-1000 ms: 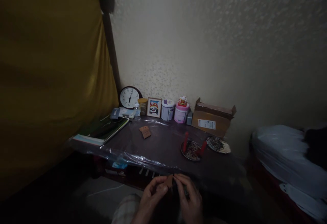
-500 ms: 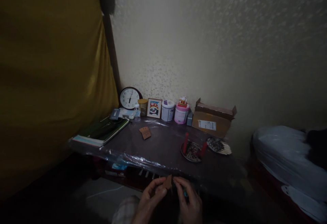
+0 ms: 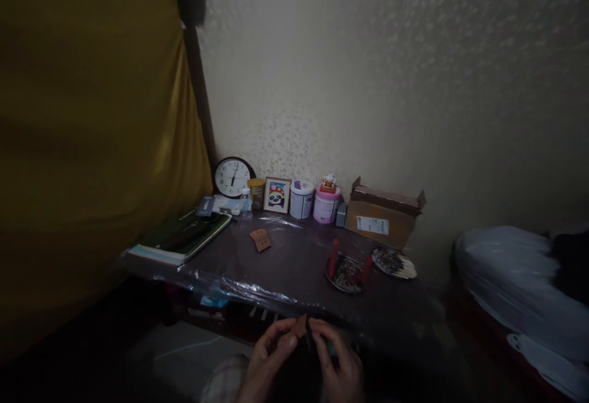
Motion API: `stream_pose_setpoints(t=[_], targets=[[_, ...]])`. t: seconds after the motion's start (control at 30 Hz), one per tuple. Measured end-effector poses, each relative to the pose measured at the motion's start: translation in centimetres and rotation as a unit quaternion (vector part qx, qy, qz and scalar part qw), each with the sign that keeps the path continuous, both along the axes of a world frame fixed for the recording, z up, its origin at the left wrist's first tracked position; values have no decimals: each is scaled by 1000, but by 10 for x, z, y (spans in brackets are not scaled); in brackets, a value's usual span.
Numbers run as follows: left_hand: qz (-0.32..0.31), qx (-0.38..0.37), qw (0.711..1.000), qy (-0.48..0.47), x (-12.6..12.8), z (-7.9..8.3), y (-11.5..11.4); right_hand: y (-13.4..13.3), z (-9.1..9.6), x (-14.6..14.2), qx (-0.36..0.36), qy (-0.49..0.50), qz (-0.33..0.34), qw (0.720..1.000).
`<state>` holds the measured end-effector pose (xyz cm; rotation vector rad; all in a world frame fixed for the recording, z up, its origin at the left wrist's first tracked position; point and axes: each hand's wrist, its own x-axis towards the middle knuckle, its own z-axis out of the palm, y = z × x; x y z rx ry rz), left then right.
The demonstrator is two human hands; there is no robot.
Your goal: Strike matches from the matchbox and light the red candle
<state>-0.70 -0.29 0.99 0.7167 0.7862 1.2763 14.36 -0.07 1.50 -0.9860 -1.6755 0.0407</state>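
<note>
Left hand: your left hand (image 3: 269, 357) was curled, its fingertips (image 3: 292, 340) pinching one edge of a small brown piece (image 3: 301, 327).
Right hand: your right hand (image 3: 339, 363) was half closed at the piece's other side; the dim view hid whether it gripped.
Step in hand: you were holding the piece up between both hands, just past the near edge of the table (image 3: 285, 268).
Nearby: matching brown pieces (image 3: 261, 239) lay toward the far side; a metal dish (image 3: 344, 278) with red sticks (image 3: 334, 257) stood right.

Plastic-covered table edge (image 3: 230, 281) before right hand (image 3: 338, 366); gap between brown scrap (image 3: 261, 240), round dish (image 3: 344, 274).
</note>
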Motion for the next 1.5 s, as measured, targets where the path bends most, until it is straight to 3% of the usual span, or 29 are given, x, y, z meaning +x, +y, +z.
stream_pose_setpoints(t=[0.6, 0.8, 0.97, 1.17, 1.37, 1.43, 1.5], targets=[[-14, -42, 996, -83, 6, 14, -5, 3, 4, 0, -33, 19, 9, 999], [-20, -15, 996, -81, 5, 14, -6, 3, 8, -2, -40, 28, 3, 999], [-4, -36, 995, -90, 6, 19, -8, -2, 13, -3, -22, 38, 3, 999], [8, -19, 997, -78, 9, 26, -6, 2, 9, -1, -13, 12, -17, 1000], [3, -36, 992, -121, 11, 21, -4, -4, 25, 3, 9, 68, -39, 997], [5, -30, 992, -119, 12, 22, -4, -3, 22, 3, 40, 53, -15, 998], [8, -17, 994, -108, 13, 23, -3, 6, 9, 5, 25, -19, 6, 1000]])
